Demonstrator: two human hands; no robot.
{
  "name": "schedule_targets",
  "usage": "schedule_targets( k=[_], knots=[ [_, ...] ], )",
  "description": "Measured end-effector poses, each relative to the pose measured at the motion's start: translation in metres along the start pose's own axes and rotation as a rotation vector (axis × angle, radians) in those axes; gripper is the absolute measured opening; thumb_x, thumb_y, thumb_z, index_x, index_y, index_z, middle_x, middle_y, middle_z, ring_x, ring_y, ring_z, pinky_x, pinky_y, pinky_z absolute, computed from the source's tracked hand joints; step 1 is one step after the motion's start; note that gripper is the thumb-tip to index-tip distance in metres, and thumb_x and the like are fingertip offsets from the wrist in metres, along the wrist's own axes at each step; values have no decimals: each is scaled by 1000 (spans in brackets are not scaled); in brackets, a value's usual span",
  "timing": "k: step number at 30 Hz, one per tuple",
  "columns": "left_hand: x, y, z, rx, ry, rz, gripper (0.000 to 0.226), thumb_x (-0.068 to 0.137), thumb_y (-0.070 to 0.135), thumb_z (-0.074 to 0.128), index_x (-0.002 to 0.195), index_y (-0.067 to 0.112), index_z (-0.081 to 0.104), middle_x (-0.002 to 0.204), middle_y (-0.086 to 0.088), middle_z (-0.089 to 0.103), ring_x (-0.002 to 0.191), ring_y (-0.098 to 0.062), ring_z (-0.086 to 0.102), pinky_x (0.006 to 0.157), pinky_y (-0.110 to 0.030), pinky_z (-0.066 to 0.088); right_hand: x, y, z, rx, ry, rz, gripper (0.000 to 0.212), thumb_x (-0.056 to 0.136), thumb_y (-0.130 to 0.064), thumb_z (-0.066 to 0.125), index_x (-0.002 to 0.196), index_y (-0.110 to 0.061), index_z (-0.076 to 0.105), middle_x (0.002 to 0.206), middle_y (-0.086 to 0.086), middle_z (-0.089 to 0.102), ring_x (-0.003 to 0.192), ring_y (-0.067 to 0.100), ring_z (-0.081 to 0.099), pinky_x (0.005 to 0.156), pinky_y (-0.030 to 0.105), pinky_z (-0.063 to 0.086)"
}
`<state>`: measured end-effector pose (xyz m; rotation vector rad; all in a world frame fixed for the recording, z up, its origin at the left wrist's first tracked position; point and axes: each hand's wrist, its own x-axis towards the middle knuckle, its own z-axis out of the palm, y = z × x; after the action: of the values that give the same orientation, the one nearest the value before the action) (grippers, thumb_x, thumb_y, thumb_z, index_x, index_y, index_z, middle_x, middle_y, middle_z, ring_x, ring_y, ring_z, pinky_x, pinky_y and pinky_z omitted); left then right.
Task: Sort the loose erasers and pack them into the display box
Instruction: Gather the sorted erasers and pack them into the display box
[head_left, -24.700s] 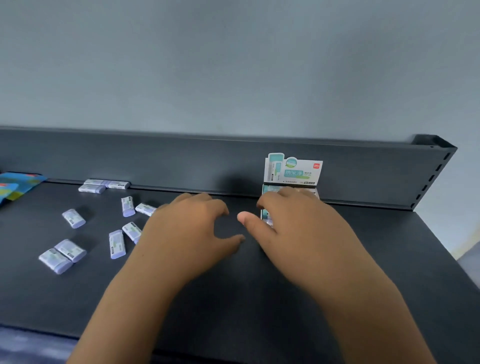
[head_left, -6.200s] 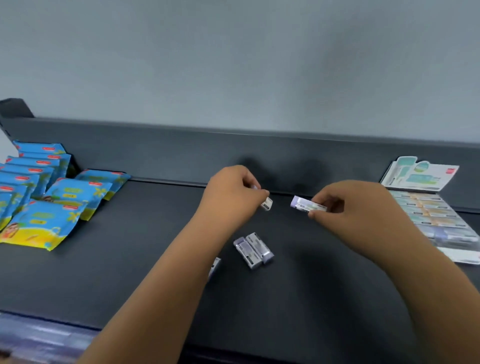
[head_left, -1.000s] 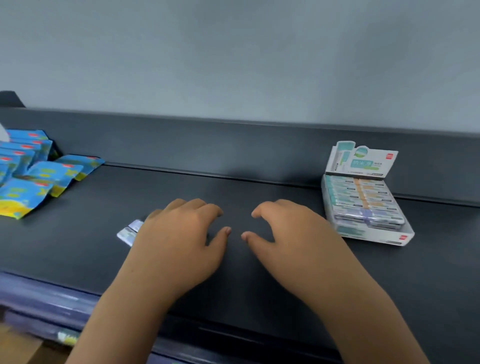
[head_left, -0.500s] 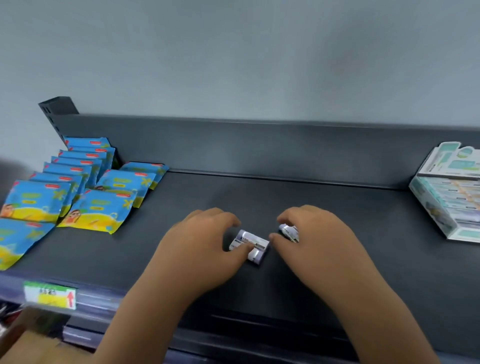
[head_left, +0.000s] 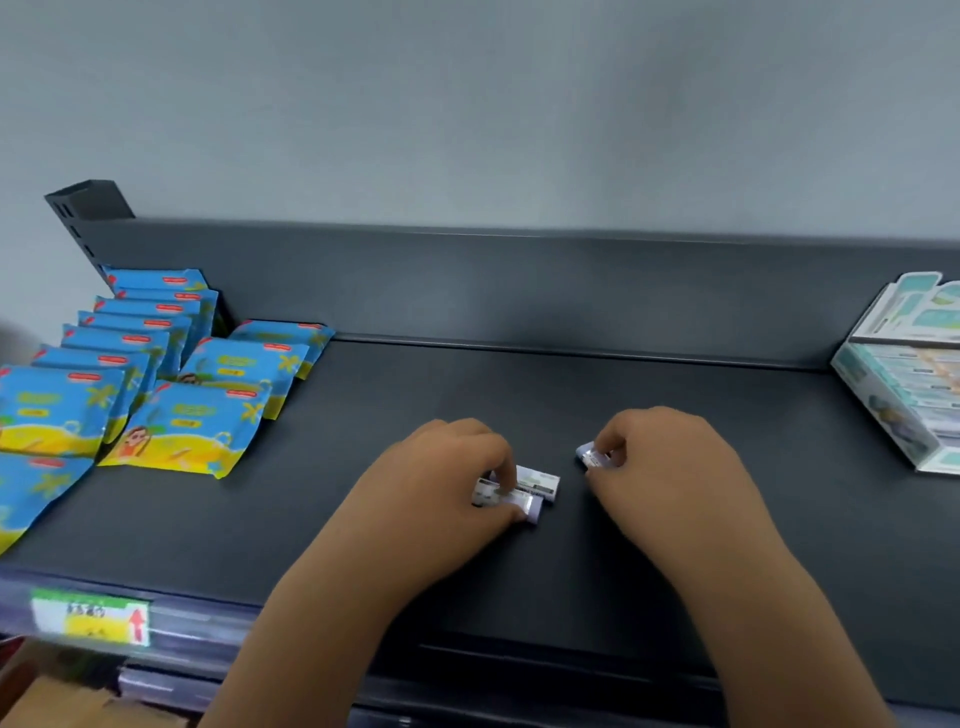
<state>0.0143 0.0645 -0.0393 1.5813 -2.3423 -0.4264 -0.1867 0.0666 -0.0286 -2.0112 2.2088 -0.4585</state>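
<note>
Two pale lilac erasers (head_left: 530, 491) lie side by side on the dark shelf (head_left: 519, 384) at centre. My left hand (head_left: 441, 493) rests on them, thumb and forefinger pinching the pair. My right hand (head_left: 665, 467) is closed around a third eraser (head_left: 589, 454), whose end sticks out to the left of the fingers. The display box (head_left: 904, 384), white and teal with rows of erasers inside and its lid flap raised, stands at the far right, cut off by the frame edge.
Blue and yellow packets (head_left: 171, 410) lie in overlapping rows at the left of the shelf. A raised back wall (head_left: 519, 286) runs behind. A green and yellow price tag (head_left: 91, 621) sits on the front rail.
My fingers have tightened on the erasers since half a second ago. The view has shifted slightly left, so the display box sits further toward the right edge.
</note>
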Motion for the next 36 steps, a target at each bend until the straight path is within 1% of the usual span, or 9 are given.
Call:
schedule_targets(
  k=[5, 11, 14, 17, 20, 24, 28, 33, 36],
  knots=[
    [7, -12, -6, 13, 15, 60, 22, 85, 56, 64, 95, 37, 61, 110, 20, 54, 102, -4, 50, 84, -32, 50, 2, -16, 3, 8, -20, 113, 10, 90, -30, 59, 85, -30, 67, 89, -12, 61, 88, 16, 59, 68, 34, 53],
    [11, -22, -11, 45, -1, 90, 32, 88, 59, 60, 86, 27, 54, 90, 10, 55, 87, -9, 50, 75, -33, 50, -3, -38, 7, 26, 1, 215, 9, 86, -23, 59, 83, -31, 63, 76, -22, 54, 83, 14, 54, 58, 28, 41],
    [11, -24, -13, -47, -24, 86, 25, 88, 52, 61, 99, 32, 51, 86, 10, 59, 82, -9, 54, 73, -37, 52, 0, -48, 12, 11, 43, 228, 10, 89, -30, 61, 80, -30, 63, 79, -15, 58, 83, 17, 57, 63, 30, 46],
    [12, -22, -15, -127, -26, 109, 37, 90, 50, 59, 125, 43, 49, 92, 14, 60, 89, -6, 57, 79, -36, 53, 4, -51, 17, 17, 99, 210, 13, 91, -30, 59, 86, -27, 70, 85, -9, 63, 80, 18, 59, 63, 30, 50],
    [19, -12, -17, -187, 15, 117, 32, 89, 50, 58, 121, 45, 59, 93, 16, 56, 87, -2, 56, 79, -29, 52, 7, -42, 13, 74, 123, 193, 13, 88, -26, 58, 85, -32, 69, 93, -9, 65, 79, 16, 61, 57, 27, 46],
    [33, 18, -8, -238, 94, 65, 10, 87, 38, 66, 95, 40, 62, 96, 15, 54, 77, -3, 57, 68, -23, 46, 8, -10, -7, 165, 143, 125, 18, 84, -23, 61, 88, -36, 73, 93, -11, 60, 80, 12, 60, 64, 29, 50],
    [50, 68, 15, -343, 209, -67, 17, 84, 37, 69, 87, 35, 52, 82, 12, 64, 71, -9, 60, 65, -33, 50, 10, 41, -27, 196, 90, 27, 19, 82, -20, 63, 88, -37, 71, 91, -11, 62, 83, 11, 62, 74, 33, 54],
    [72, 132, 44, -461, 290, -191, 25, 83, 27, 76, 91, 32, 52, 82, 12, 65, 73, -5, 62, 70, -35, 55, 4, 116, -54, 254, 57, -150, 13, 84, -27, 66, 90, -38, 70, 89, -14, 67, 85, 5, 62, 80, 35, 54],
    [79, 168, 59, -577, 284, -201, 28, 85, 22, 76, 100, 39, 59, 83, 9, 66, 74, -13, 66, 70, -41, 59, 2, 156, -71, 255, 45, -200, 12, 86, -27, 66, 90, -38, 70, 91, -15, 66, 86, 4, 61, 81, 33, 53]
  ],
)
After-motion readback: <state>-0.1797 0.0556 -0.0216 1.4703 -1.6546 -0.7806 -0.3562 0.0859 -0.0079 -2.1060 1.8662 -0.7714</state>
